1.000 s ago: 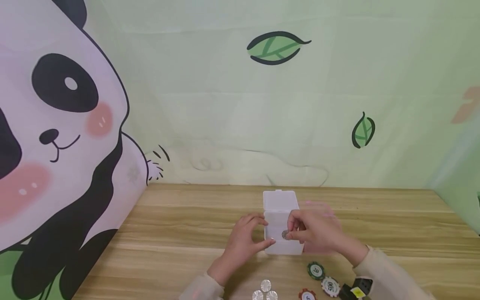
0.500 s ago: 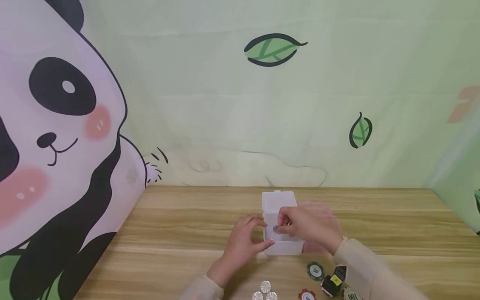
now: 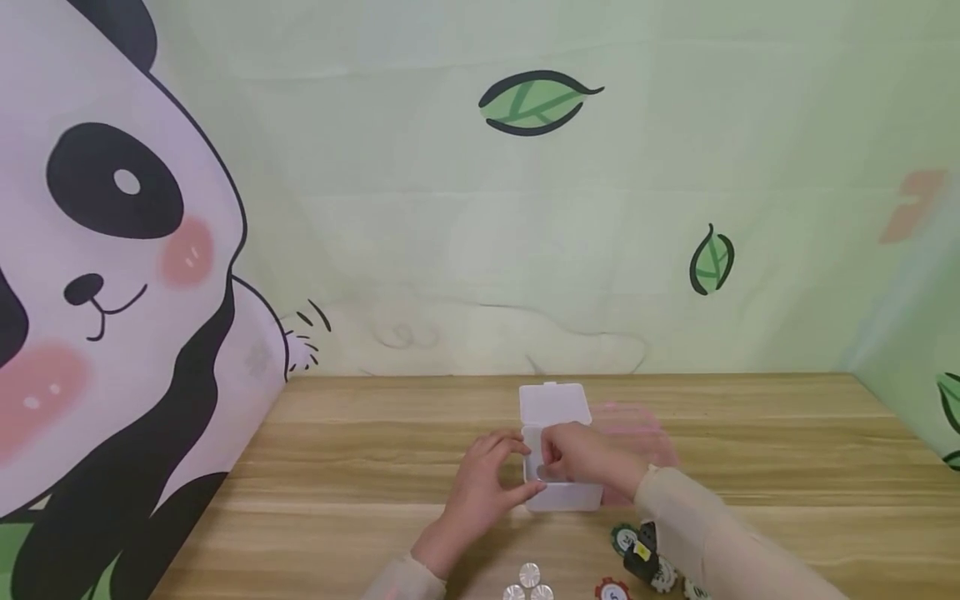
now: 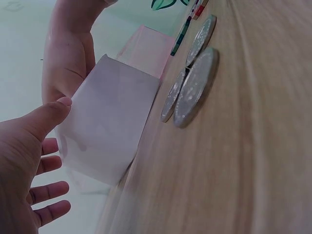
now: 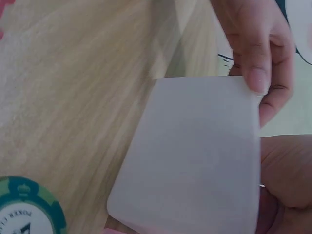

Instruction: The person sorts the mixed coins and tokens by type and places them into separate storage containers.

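Note:
A white plastic box (image 3: 564, 497) stands on the table, its lid (image 3: 555, 404) swung back at the far side. My left hand (image 3: 483, 483) steadies the box at its left end, thumb on the front rim and fingers by the left wall. In the left wrist view, the thumb (image 4: 56, 113) lies at the box's upper edge. My right hand (image 3: 585, 454) reaches into the box, pinching a silver coin (image 3: 543, 472) that is mostly hidden behind the fingers. The right wrist view shows the box's outer wall (image 5: 190, 151) in front of that hand.
Right of the box sits a translucent pink container (image 3: 637, 433). Nearer the person lie three silver coins (image 3: 529, 575), a red poker chip (image 3: 613, 589), and a green chip (image 3: 622, 540) with white chips (image 3: 663, 575) partly behind the black wrist camera (image 3: 640, 562).
My right hand has moved left and lower into the box with the coin. The left hand has kept its place at the box, while the head view has shifted slightly.

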A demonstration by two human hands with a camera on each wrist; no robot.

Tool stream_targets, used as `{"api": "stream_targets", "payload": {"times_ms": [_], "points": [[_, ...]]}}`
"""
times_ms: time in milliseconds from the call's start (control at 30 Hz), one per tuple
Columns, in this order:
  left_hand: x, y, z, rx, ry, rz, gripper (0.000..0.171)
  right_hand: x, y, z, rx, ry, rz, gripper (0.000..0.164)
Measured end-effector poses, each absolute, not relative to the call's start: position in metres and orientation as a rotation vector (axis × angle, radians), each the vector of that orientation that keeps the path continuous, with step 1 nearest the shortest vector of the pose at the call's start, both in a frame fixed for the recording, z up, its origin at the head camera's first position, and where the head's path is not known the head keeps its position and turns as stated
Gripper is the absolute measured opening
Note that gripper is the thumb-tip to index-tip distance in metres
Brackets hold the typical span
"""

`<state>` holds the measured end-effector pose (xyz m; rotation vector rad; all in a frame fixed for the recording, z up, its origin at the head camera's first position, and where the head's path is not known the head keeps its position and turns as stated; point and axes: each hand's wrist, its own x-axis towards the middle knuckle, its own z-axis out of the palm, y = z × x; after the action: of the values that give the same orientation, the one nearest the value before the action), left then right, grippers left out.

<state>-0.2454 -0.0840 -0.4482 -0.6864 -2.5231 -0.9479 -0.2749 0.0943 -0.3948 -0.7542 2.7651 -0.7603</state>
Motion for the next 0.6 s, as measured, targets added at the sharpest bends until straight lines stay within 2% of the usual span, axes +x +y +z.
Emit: {"api": "stream_targets", "payload": {"times_ms": [367,600], "points": [[-0.247,-0.085,-0.449,-0.689,-2.503,-0.944,0.039,-0.278,0.086,-0.403,-0.698,2.879,-0.527,0.026],[-0.246,-0.085,-0.448,-0.702,-2.506,-0.969,0.039,-0.278,0.083,-0.402,-0.651,2.912,-0.441,0.024]]}}
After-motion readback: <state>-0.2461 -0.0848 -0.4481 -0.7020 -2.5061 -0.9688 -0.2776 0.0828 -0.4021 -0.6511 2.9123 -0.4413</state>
